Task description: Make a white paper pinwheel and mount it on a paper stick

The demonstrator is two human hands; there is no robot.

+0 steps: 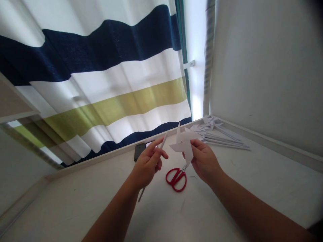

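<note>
My left hand (148, 162) is closed around a thin rolled paper stick (164, 141), which slants up to the right and shows again below the hand. In my right hand (205, 158) a folded white paper pinwheel (185, 145) is pinched at its right side, its pointed blades spread out. The stick's upper end is just left of the pinwheel, apart from it. Beneath and between my hands lie red-handled scissors (177, 179) on the white table (106, 205); the pinwheel hides part of their blades.
Several paper pinwheels on sticks (222, 139) are heaped at the back right near the wall (257, 74). Behind my left hand lies a dark object, perhaps a phone or case (138, 152). A striped curtain (121, 90) hangs along the table's far edge. Small paper scraps lie about.
</note>
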